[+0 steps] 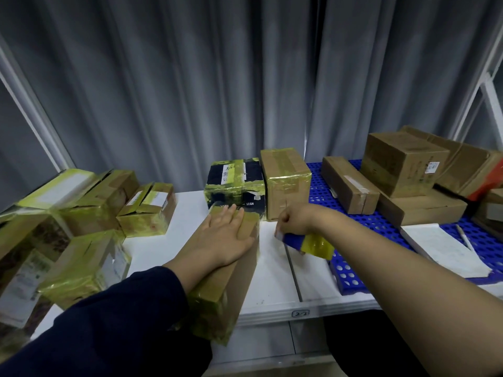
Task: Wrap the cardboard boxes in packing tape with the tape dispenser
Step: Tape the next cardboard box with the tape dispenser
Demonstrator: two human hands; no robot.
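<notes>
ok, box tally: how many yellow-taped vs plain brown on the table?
Yellow-taped boxes: 8, counting the one under the left hand
Plain brown boxes: 5, one cut off at the right edge
Total: 13; more may be hidden on the left

Long brown box (241,270) lies lengthwise on bench (272,281), near end taped yellow, overhanging edge, under my flat left hand (226,235). Blue dispenser (304,242), yellow roll, gripped in my right hand (292,220), just right of it.

"SIGN" on the dark taped box (236,190), "2-2" on the table-edge label (300,313), other labels unreadable
</notes>
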